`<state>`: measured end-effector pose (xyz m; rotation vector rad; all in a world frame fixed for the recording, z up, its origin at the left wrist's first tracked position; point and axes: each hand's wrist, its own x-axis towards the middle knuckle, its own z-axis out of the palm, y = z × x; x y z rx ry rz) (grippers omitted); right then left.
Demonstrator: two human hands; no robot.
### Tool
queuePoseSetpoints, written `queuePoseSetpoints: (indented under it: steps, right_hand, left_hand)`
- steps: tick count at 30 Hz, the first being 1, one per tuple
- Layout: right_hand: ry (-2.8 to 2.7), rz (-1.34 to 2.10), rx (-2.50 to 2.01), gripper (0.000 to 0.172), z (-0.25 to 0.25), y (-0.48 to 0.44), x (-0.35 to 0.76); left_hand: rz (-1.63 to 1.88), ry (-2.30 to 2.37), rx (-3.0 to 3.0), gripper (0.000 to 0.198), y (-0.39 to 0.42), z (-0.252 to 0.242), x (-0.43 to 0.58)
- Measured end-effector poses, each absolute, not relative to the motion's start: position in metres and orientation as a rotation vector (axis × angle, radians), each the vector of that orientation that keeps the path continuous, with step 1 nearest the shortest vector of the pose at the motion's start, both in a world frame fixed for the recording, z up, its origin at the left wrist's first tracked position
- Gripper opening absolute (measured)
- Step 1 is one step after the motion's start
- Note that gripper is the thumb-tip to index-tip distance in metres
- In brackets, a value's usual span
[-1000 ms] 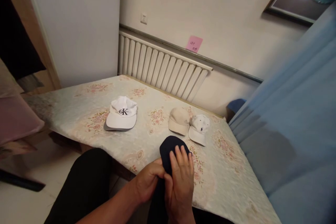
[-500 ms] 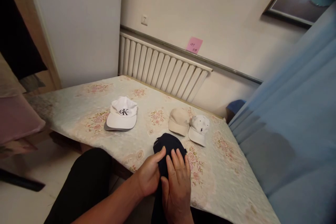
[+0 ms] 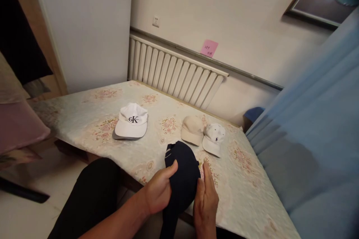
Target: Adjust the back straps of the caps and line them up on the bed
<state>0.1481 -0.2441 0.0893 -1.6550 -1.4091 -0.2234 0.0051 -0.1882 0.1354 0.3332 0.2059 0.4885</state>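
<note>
A dark navy cap (image 3: 183, 173) lies at the near edge of the floral tablecloth (image 3: 84, 119). My left hand (image 3: 159, 190) grips its left side, thumb on top and fingers curled under. My right hand (image 3: 206, 199) rests against the cap's right side with fingers together and stretched along it. Beyond it sit a beige cap (image 3: 192, 130) and a small white cap (image 3: 213, 139) side by side. A larger white cap with a black logo (image 3: 131, 125) lies further left.
A white radiator (image 3: 174, 71) runs along the back wall with a pink note (image 3: 209, 48) above it. A blue curtain (image 3: 314, 127) hangs on the right. A pink cushion (image 3: 19, 127) is at left. My dark-trousered knee (image 3: 92, 194) is below the table edge.
The right hand slid off the top of the navy cap to its right side. The left thumb moved up onto the cap, which turned and now shows more of its crown.
</note>
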Motion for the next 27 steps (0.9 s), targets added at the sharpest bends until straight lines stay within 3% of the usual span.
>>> queuePoseSetpoints:
  steps: [6,11,16,24,27]
  right_hand:
    - [-1.781,-0.493,-1.434,0.054,0.118,-0.245,0.112]
    - [-1.817,-0.51,-1.482,0.058,0.102,-0.237,0.119]
    - [-1.529,-0.215,-1.663,0.047,0.091,-0.241,0.142]
    - [-1.409,-0.45,-1.438,0.028,0.094,-0.259,0.1]
    - [-1.485,-0.387,-1.519,0.035,0.086,-0.26,0.091]
  left_hand:
    - [0.635,0.329,0.39,0.045,-0.196,0.138,0.01]
    - [0.676,0.296,0.403,0.043,-0.197,0.136,0.008]
    - [0.64,0.26,0.405,0.044,-0.195,0.135,0.008]
    - [0.765,0.423,0.445,0.031,-0.194,0.136,0.011]
    - [0.734,0.408,0.458,0.028,-0.193,0.133,0.008]
